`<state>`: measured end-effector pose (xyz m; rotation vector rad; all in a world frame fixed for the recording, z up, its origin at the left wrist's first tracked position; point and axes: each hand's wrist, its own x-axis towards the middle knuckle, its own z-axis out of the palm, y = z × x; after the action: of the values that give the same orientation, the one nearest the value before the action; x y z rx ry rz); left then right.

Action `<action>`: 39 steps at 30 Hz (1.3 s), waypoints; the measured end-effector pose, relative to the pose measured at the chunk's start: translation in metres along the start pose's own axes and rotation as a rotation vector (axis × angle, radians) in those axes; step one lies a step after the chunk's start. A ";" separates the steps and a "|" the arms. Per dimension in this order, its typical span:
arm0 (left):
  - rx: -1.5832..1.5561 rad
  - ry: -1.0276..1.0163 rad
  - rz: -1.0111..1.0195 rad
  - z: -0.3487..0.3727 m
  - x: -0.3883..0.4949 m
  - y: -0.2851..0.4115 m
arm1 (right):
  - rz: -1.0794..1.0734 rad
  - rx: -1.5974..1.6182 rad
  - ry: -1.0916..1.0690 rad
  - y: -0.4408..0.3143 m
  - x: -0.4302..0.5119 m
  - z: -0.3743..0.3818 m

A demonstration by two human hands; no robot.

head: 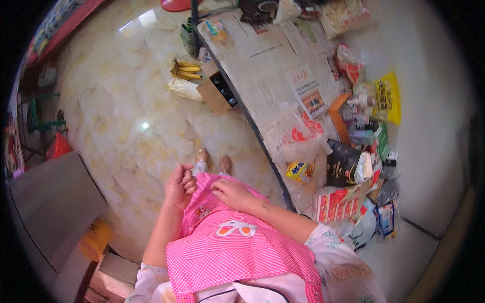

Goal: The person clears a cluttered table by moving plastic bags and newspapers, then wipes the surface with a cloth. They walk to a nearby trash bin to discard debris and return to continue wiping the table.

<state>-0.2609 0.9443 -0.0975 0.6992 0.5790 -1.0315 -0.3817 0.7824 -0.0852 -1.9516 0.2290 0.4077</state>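
My left hand (180,186) is raised in front of the apron, its fingers curled into the palm; no object shows in it. Beside it, my right hand (232,194) lies over the front of the pink checked apron (242,253), back upward with its fingers bent. Its palm side is hidden, so whether it pinches the cloth is unclear. The apron has a white rabbit-shaped patch (235,228). Beyond the hands, my two shoes (202,155) stand on the marbled tile floor (132,144).
At right, a long table covered with newspaper (265,83) holds plastic bags (303,132), a yellow packet (388,98), a black pouch (341,163) and a red-and-white box (335,206). Bananas (185,70) and an open carton of bottles (216,94) sit by its edge. A grey panel (53,200) stands left.
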 end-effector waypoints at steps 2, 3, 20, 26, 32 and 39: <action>-0.009 -0.043 -0.017 0.019 -0.002 -0.012 | 0.044 -0.037 0.036 -0.004 -0.015 -0.015; -0.024 -0.075 -0.026 0.027 -0.001 -0.017 | 0.059 -0.059 0.061 -0.006 -0.021 -0.023; -0.065 -0.019 0.107 0.050 -0.051 -0.039 | -0.266 -0.136 -0.148 -0.058 -0.005 -0.046; -0.301 0.007 0.195 0.043 -0.043 -0.066 | -0.105 -0.036 -0.248 -0.060 -0.017 -0.047; -0.384 0.146 0.479 0.022 -0.060 -0.096 | -0.019 0.239 -0.391 -0.057 -0.021 -0.023; -0.371 0.194 0.463 0.029 -0.108 -0.080 | -0.100 0.177 -0.474 -0.088 -0.006 -0.007</action>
<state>-0.3740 0.9566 -0.0205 0.5687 0.7121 -0.4116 -0.3558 0.8117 -0.0054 -1.6325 -0.1344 0.7423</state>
